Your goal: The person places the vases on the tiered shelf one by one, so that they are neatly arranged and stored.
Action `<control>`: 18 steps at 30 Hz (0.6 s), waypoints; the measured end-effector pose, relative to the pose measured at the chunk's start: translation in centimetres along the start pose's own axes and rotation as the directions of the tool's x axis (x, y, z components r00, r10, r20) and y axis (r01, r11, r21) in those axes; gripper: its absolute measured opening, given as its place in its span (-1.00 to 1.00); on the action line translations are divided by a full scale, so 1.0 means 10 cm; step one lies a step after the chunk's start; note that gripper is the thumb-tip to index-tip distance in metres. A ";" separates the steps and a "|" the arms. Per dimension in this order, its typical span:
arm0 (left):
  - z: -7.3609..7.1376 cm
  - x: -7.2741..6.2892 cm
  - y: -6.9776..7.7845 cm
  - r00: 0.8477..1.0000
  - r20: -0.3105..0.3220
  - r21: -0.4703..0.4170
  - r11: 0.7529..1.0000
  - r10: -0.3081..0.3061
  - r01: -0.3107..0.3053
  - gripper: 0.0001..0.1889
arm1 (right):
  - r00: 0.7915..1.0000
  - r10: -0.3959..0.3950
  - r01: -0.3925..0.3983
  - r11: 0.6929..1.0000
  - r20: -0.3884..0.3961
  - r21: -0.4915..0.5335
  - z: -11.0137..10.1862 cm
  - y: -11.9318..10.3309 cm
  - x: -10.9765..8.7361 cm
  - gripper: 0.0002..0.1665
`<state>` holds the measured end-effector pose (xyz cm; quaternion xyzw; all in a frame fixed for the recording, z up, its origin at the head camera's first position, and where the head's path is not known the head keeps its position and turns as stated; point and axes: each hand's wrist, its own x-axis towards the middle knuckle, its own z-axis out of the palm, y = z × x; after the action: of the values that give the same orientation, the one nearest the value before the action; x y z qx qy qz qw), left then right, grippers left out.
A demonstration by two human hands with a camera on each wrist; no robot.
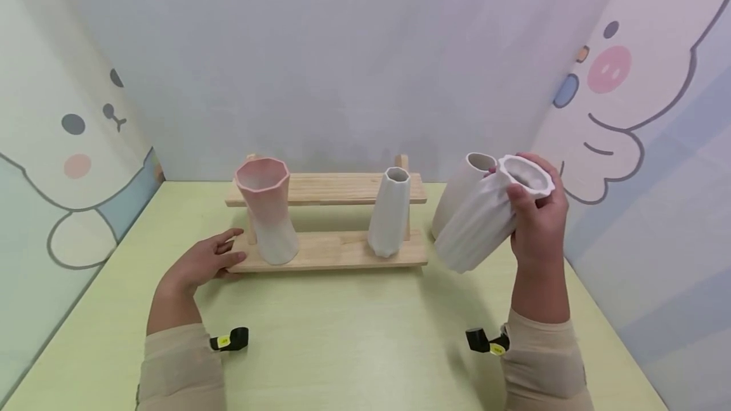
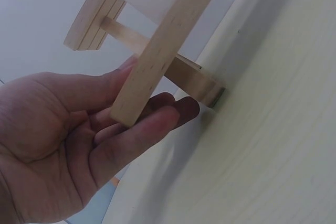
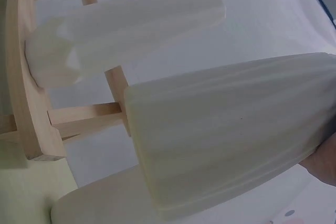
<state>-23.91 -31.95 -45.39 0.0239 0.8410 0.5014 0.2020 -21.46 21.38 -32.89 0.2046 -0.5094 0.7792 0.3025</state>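
My right hand [image 1: 539,227] grips a white fluted vase [image 1: 476,224] near its wavy rim. The vase is tilted, its mouth toward the upper right and its base off the table, beside the shelf's right end. At the other end, my left hand [image 1: 202,262] holds the lower board of a two-tier wooden shelf [image 1: 331,252]; in the left wrist view the board's end [image 2: 142,87] lies between thumb and fingers. On that lower board stand a pink-and-white vase [image 1: 268,214] at the left and a slim white faceted vase [image 1: 391,214] at the right.
Another white vase [image 1: 459,192] stands on the table behind the held one, partly hidden by it. The pale yellow-green table [image 1: 342,347] reaches back to a curtain [image 1: 342,68]. Cartoon-printed panels flank both sides.
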 end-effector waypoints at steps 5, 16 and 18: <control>0.00 0.01 0.02 1.000 0.002 0.006 1.000 0.011 -0.011 -0.14 | 0.999 0.033 -0.033 0.999 0.007 0.005 -0.02 0.01 -0.01 -0.38; -0.01 0.00 0.01 1.000 -0.011 0.028 0.999 -0.016 0.017 -0.12 | 0.984 0.126 -0.106 0.983 0.129 -0.148 0.03 0.07 0.00 -0.41; -0.01 0.00 0.01 1.000 -0.011 0.031 0.999 -0.017 0.018 -0.12 | 0.978 0.148 -0.119 0.975 0.148 -0.189 0.05 0.08 0.03 -0.43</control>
<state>-23.94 -32.03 -45.25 0.0169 0.8498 0.4868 0.2013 -22.25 20.75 -33.07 0.2042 -0.6129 0.7297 0.2241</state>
